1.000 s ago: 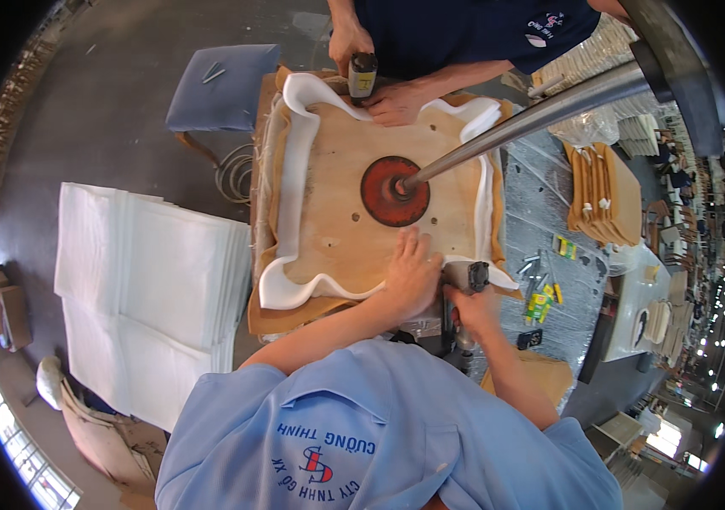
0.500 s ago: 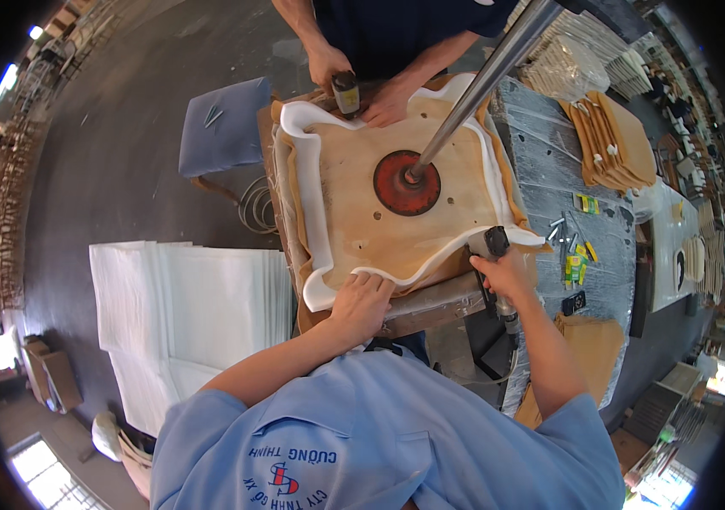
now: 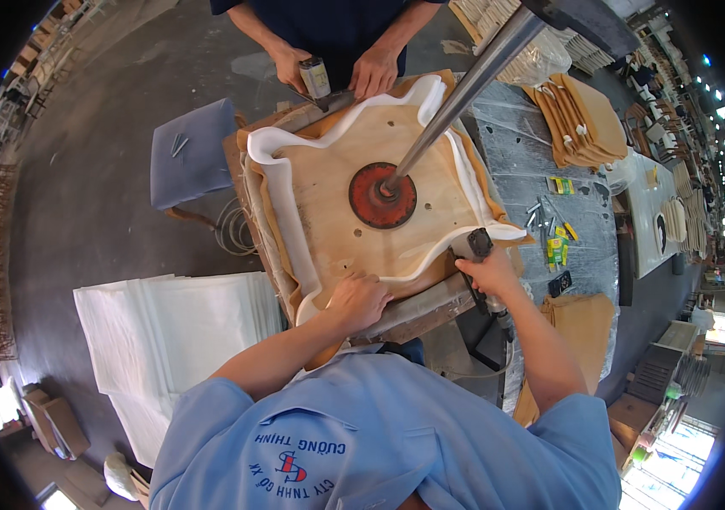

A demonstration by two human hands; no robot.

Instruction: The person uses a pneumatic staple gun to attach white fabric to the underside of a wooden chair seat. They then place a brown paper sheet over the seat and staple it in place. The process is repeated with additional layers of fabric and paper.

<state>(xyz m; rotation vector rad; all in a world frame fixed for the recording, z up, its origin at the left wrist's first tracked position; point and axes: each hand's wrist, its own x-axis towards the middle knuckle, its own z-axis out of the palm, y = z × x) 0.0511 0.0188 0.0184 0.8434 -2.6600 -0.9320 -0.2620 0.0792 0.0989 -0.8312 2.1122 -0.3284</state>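
A wooden seat panel [image 3: 316, 200] lies face up, bordered by white foam [image 3: 284, 204] and a tan cover [image 3: 456, 285] folded up around its edges. A red disc [image 3: 382, 212] on a metal pole presses on its middle. My left hand [image 3: 357, 302] is closed on the cover and foam at the near edge, its fingertips partly hidden. In my right hand [image 3: 492, 270] is an air staple gun [image 3: 471, 245], its nose at the foam near the near right corner. Across the panel, a co-worker's hand holds another staple gun [image 3: 314, 78] at the far edge; their other hand [image 3: 375, 72] presses there.
A blue padded stool [image 3: 192, 153] bearing metal strips stands at left, above coiled hose. White sheets [image 3: 171, 327] are stacked at near left. The plastic-covered table [image 3: 498, 127] at right carries tan cushion covers [image 3: 579, 119], staple strips and small yellow-green packets [image 3: 558, 246].
My view has shifted, so the scene sits further left. The co-worker's hands and staple gun have moved back to the panel's far edge. My left hand has slid slightly right, fingers more curled.
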